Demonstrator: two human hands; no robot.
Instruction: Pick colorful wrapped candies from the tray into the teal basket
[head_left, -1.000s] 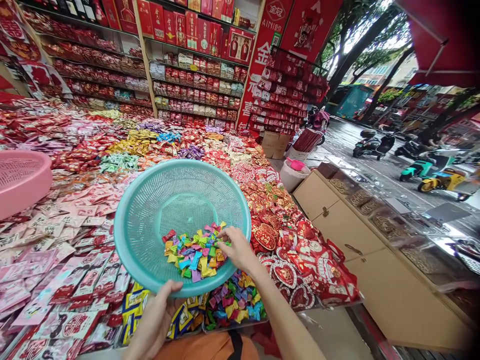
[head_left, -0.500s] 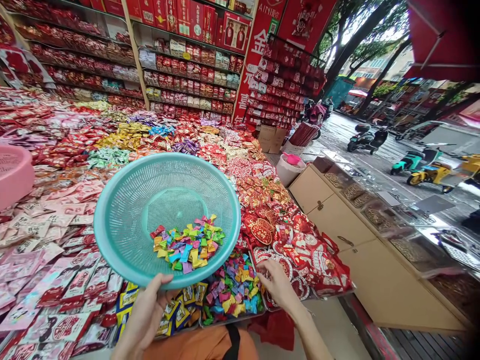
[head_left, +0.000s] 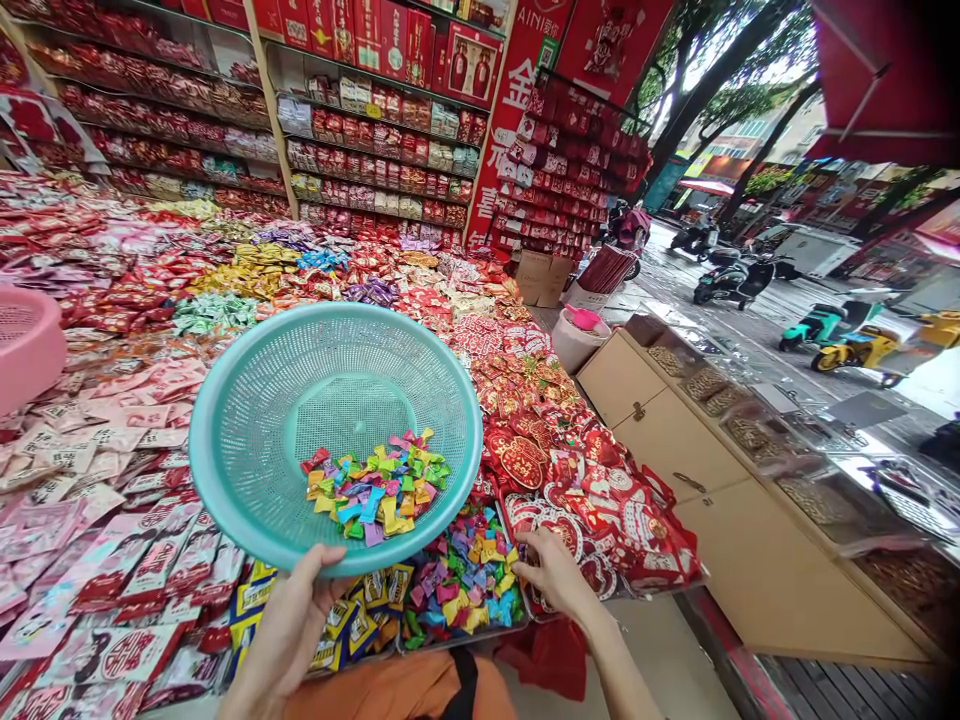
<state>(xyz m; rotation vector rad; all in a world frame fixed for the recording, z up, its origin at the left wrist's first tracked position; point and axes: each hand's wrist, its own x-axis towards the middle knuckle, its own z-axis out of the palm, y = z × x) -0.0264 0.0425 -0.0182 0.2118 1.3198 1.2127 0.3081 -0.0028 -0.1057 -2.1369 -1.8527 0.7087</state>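
A teal plastic basket [head_left: 247, 430] is tilted toward me, with small bright wrapped candies [head_left: 379, 490] gathered at its near right. Gripping its near rim is my left hand [head_left: 296, 620], thumb on top and the other fingers underneath. My right hand [head_left: 553, 572] hovers at the right edge of a tray of similar colourful candies [head_left: 469, 580]; its fingers are slightly bent and apart, with nothing seen in them. Beside that tray, under the basket's near side, lie yellow and blue packets [head_left: 360, 628]. Red and white paper-like packets [head_left: 600, 500] lie just beyond my right hand.
Heaps of packaged sweets [head_left: 150, 560] cover the display to the left. A pink basket [head_left: 34, 350] stands at the far left. Stocked shelves [head_left: 382, 150] rise behind. To the right are a beige cabinet [head_left: 697, 480] and a street with parked scooters [head_left: 862, 335].
My right hand has shifted very slightly at the candy tray's edge, its fingers a little more bent. The basket and my left hand stay nearly still.
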